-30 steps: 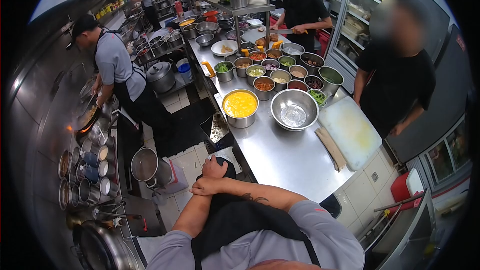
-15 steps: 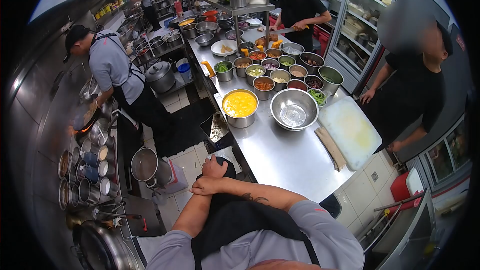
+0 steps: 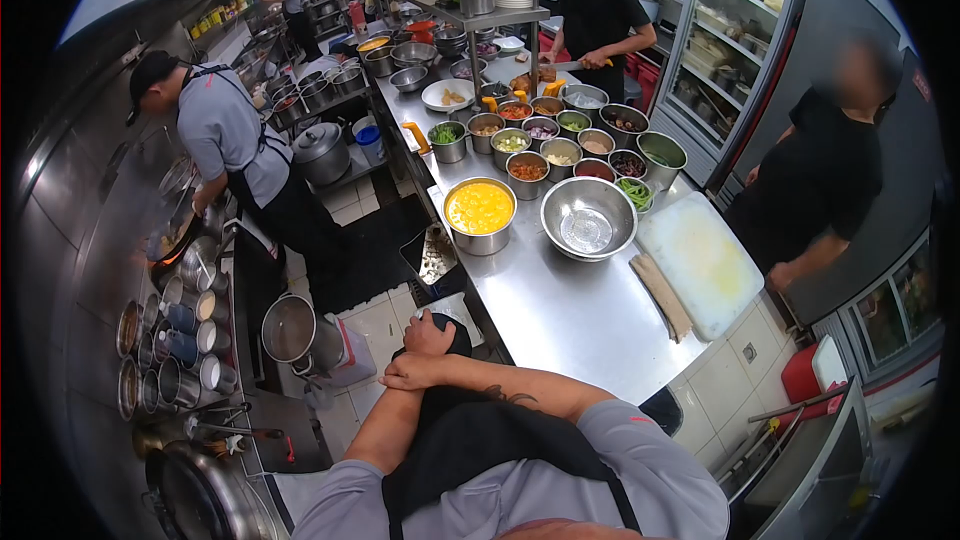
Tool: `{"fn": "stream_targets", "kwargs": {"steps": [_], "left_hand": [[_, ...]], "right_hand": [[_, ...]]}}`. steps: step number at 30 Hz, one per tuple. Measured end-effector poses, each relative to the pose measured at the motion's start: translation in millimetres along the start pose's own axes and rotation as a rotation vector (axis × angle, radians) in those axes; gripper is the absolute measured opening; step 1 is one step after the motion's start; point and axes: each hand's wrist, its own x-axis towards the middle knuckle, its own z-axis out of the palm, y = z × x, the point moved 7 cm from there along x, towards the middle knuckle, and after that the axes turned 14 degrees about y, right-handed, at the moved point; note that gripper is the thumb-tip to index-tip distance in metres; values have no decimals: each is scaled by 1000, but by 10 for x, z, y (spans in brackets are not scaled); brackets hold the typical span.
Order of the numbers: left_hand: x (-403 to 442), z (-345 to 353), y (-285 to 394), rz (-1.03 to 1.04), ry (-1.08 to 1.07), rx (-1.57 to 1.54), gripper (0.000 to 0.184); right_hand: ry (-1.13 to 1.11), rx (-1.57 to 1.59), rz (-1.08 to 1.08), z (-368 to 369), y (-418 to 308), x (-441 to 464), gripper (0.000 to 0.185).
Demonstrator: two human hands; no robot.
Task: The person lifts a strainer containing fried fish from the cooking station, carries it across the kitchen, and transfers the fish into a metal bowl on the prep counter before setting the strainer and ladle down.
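Note:
My forearms cross low in front of my black apron (image 3: 470,435). My right hand (image 3: 411,372) lies over my left wrist with its fingers wrapped round it. Just beyond it, my left hand (image 3: 430,336) looks loosely curled; whether anything is in its fingers is hidden. Neither hand touches the steel worktable (image 3: 545,315). On that table, nearest my hands, stand a pot of yellow liquid (image 3: 480,208) and a wide steel bowl (image 3: 588,219). A white cutting board (image 3: 700,265) lies at the right with a rolled beige cloth (image 3: 660,297) along its edge.
Several steel tubs of chopped ingredients (image 3: 560,152) crowd the table's middle. A person at the far side holds a large knife (image 3: 568,66). A cook (image 3: 215,120) works at a wok on the left. Another person (image 3: 815,175) stands right. A stockpot (image 3: 289,329) stands left of my hands.
The person at the right has turned and shifted, drawing a hand back from near the board. The far person's knife has moved slightly. My hands have not moved.

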Motion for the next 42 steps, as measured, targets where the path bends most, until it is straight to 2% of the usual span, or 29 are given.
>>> {"fn": "stream_targets", "kwargs": {"steps": [42], "left_hand": [[12, 6, -5, 1, -6, 14, 68]], "right_hand": [[-8, 3, -8, 5, -5, 3, 47]]}}
